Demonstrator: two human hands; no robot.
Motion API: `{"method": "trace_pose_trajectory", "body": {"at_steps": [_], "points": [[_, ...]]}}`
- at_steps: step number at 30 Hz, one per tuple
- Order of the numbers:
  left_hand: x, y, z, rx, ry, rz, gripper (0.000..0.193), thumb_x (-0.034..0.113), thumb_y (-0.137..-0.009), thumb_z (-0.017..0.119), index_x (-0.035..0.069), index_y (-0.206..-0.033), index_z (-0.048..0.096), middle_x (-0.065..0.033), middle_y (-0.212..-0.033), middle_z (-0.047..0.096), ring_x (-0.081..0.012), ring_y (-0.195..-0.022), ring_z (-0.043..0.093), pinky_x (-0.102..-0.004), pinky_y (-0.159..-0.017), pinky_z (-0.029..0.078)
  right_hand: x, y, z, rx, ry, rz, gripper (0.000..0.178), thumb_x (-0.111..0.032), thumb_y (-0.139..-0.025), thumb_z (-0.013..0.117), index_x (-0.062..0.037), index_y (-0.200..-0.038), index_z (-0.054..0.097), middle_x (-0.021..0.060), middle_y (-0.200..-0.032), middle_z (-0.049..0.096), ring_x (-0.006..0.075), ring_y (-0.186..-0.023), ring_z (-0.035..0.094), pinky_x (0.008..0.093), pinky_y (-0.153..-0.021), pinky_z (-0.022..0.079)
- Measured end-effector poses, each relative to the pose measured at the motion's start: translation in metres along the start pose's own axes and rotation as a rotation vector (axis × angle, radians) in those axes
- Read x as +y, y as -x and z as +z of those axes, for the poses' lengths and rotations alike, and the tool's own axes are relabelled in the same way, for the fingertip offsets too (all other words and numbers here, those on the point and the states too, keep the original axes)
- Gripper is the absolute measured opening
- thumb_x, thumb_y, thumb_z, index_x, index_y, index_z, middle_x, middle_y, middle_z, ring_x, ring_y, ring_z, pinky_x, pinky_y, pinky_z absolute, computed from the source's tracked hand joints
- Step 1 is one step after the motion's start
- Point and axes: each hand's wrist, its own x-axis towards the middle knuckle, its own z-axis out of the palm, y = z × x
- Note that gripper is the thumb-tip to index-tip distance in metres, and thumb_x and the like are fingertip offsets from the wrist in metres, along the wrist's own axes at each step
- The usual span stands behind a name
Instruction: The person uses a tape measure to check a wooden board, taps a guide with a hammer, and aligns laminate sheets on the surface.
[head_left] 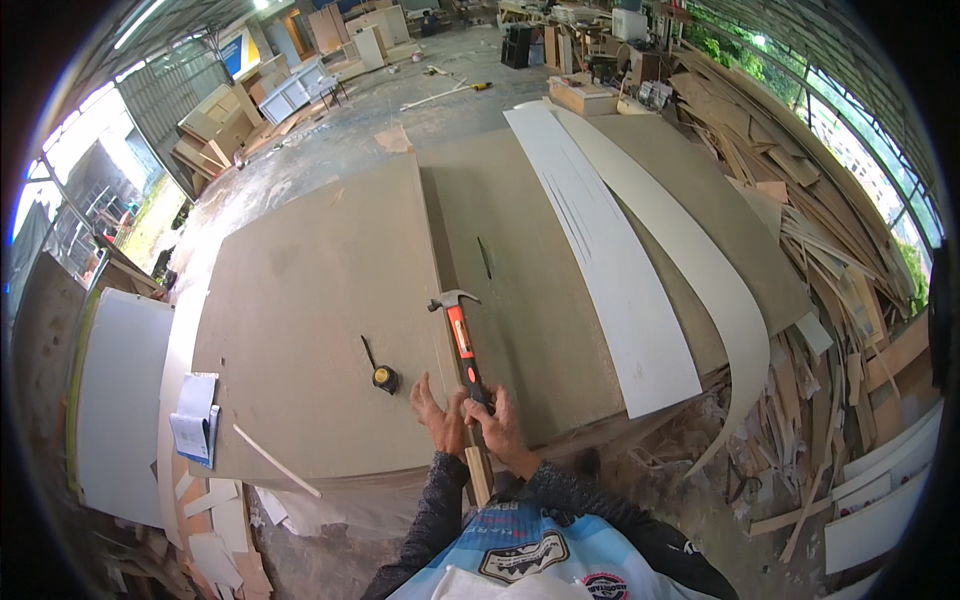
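Observation:
My right hand [503, 432] is closed around the lower end of a claw hammer [462, 335], which has a metal head and an orange and black handle. The hammer's head points away from me, over the edge between two large brown boards. Beside the grip, my left hand [436, 414] has its fingers spread and its thumb side close to the handle; whether it touches is unclear. Below both hands a narrow wooden strip [479, 476] runs toward my body. A black and yellow tape measure [385, 379] lies on the left board [300, 300], left of my left hand.
Two long white strips, one flat [620, 280] and one curved [715, 270], lie across the right board [530, 340]. A notepad [193, 415] and a thin pale stick [275, 460] are at left. Scrap wood [800, 400] piles up at right. A dark thin object [484, 257] lies ahead.

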Motion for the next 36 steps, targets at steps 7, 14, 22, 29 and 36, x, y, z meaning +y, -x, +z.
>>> {"method": "trace_pose_trajectory", "body": {"at_steps": [7,14,22,29,36], "points": [[-0.034,0.003,0.006,-0.477,0.224,-0.193,0.069,0.014,-0.075,0.066,-0.014,-0.132,0.039,-0.0302,-0.119,0.058,-0.0378,-0.112,0.057,-0.0386,-0.099,0.043,0.000,0.001,-0.020,-0.030,-0.087,0.267,0.015,-0.019,-0.098,0.051,-0.0070,-0.102,0.044,0.0009,-0.071,0.049,0.0077,-0.048,0.048,0.0237,-0.041,0.038],[-0.063,0.004,-0.004,-0.515,0.535,-0.250,0.051,0.004,-0.071,0.059,-0.004,-0.121,0.052,-0.0155,-0.104,0.065,-0.0228,-0.094,0.064,-0.0345,-0.084,0.050,0.025,0.016,-0.033,0.189,0.040,0.415,0.015,-0.018,-0.097,0.050,-0.0070,-0.090,0.044,0.0021,-0.068,0.047,0.0116,-0.041,0.049,0.0268,-0.036,0.039],[-0.066,0.007,0.013,-0.477,0.433,-0.191,0.045,0.013,-0.068,0.063,-0.006,-0.109,0.057,-0.0206,-0.096,0.064,-0.0340,-0.086,0.063,-0.0387,-0.084,0.048,0.011,-0.019,-0.019,0.348,0.087,0.188,0.015,-0.015,-0.095,0.049,-0.0018,-0.090,0.045,0.0031,-0.068,0.047,0.0130,-0.041,0.049,0.0279,-0.037,0.045],[-0.059,-0.002,0.006,-0.492,0.298,-0.079,0.047,0.014,-0.069,0.065,-0.006,-0.111,0.057,-0.0207,-0.101,0.062,-0.0328,-0.088,0.062,-0.0390,-0.084,0.048,0.050,-0.079,0.024,0.228,0.211,0.204,0.022,-0.015,-0.092,0.048,0.0065,-0.096,0.049,0.0094,-0.064,0.054,0.0196,-0.039,0.056,0.0335,-0.037,0.046],[-0.075,-0.003,0.018,-0.551,0.400,-0.117,0.053,0.014,-0.069,0.067,-0.008,-0.116,0.054,-0.0255,-0.109,0.058,-0.0364,-0.106,0.056,-0.0405,-0.094,0.043,0.053,-0.121,0.017,0.464,0.268,0.065,0.022,-0.011,-0.088,0.049,0.0075,-0.101,0.047,0.0166,-0.071,0.056,0.0248,-0.043,0.057,0.0374,-0.038,0.047]]}}
